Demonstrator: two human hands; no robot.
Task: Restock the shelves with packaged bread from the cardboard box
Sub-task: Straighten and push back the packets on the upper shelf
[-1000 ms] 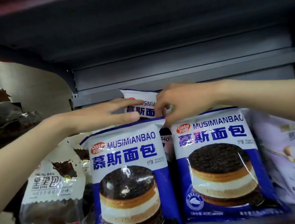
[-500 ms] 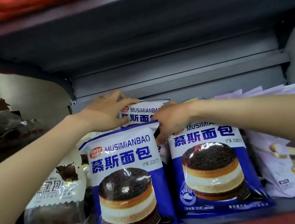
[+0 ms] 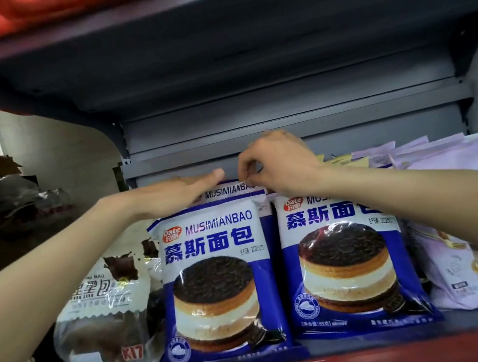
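While the left hand is lying flat on it, the right hand is pinching the rear "MUSIMIANBAO" pack, standing behind two front packs reading "Date".

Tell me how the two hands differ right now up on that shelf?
The left hand lies flat with straight fingers on the top of the rear blue bread pack; the right hand has curled fingers pinching that pack's top edge. The left hand sits lower, the right is arched higher. Both touch the same pack, behind the front packs.
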